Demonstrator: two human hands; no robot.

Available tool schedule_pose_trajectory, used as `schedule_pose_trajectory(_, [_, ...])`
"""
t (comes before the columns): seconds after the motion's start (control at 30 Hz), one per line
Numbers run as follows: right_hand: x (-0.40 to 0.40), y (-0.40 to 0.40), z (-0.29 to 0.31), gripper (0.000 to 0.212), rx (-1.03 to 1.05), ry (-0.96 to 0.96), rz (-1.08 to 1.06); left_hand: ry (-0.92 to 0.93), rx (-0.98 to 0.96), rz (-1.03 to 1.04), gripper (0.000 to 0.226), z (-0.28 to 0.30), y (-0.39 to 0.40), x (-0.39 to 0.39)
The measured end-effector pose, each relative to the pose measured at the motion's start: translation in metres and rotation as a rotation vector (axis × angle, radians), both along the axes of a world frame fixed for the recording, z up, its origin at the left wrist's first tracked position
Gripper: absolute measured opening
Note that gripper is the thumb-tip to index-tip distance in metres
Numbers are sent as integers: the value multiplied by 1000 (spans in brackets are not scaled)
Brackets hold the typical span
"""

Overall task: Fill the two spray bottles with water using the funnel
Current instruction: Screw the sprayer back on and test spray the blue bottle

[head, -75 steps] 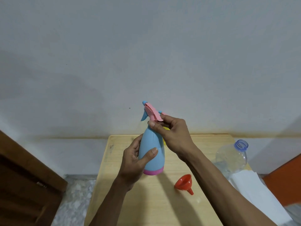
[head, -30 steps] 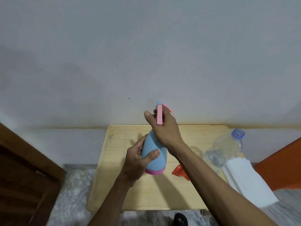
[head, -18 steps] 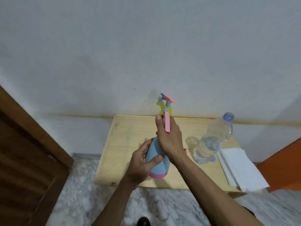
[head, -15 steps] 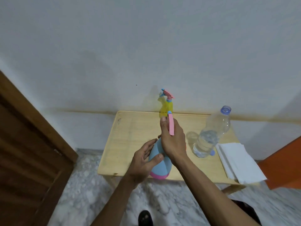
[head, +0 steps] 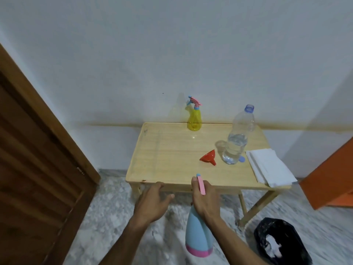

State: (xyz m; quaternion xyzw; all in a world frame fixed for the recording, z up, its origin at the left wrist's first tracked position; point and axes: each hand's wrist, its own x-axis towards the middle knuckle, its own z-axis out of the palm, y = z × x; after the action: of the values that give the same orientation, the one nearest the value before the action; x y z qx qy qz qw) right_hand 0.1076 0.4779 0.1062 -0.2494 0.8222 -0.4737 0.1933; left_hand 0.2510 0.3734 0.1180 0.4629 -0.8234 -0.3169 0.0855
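So the right hand (head: 205, 197) is wrapped around the neck and pink spray head of the blue spray bottle (head: 198, 236), fingers curled tight over the top. The pink trigger strip pokes up between the fingers, with a little blue nozzle tip showing just above the knuckles. The bottle body hangs below the hand, pink band at the bottom, out in front of the table's near edge and over the marble floor (head: 114, 217) (not resting on anything as far as I can see).

The left hand (head: 152, 201) isn't holding anything. Fingers are loosely spread and relaxed, fingertips right at the near edge of the wooden table (head: 162, 159); I can't tell if they're actually touching it. There's a clear gap between this hand and the blue bottle.

On the table: the yellow spray bottle (head: 194, 119) stands upright at the far edge by the wall, spray head on. The red funnel (head: 208, 156) lies on its side toward the right, just beside the clear water bottle (head: 237, 138), which stands uncapped and partly full. Its blue cap (head: 241, 159) sits at its base. A stack of white paper towels (head: 269, 167) is at the right edge.

A black bin (head: 280, 243) is on the floor at lower right, a brown door (head: 38, 159) on the left.
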Motion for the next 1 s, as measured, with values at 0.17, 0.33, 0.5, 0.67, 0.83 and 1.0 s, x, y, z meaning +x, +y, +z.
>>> schedule_pose_trajectory(0.17, [0, -13, 10, 56, 104, 4, 7, -215, -56, -60, 63, 19, -35, -1])
schedule_pose_trajectory(0.33, [-3, -23, 21, 55, 194, 18, -29, -363, -25, -47, 55, 24, -57, 9])
schedule_pose_trajectory(0.5, [-1, -24, 19, 58, 224, 26, -69, -343, -26, -55, 57, 21, -65, 11])
schedule_pose_trajectory(0.67, [-1, -23, 19, 61, 235, 64, -88, -331, -5, -55, 63, 17, -69, 11])
schedule_pose_trajectory(0.83, [-6, -25, 13, 57, 318, 60, -135, -310, 11, -33, 63, 13, -70, 13])
schedule_pose_trajectory(1.0, [-11, -27, 5, 64, 322, 16, -126, -295, 13, -21, 62, 11, -69, 14])
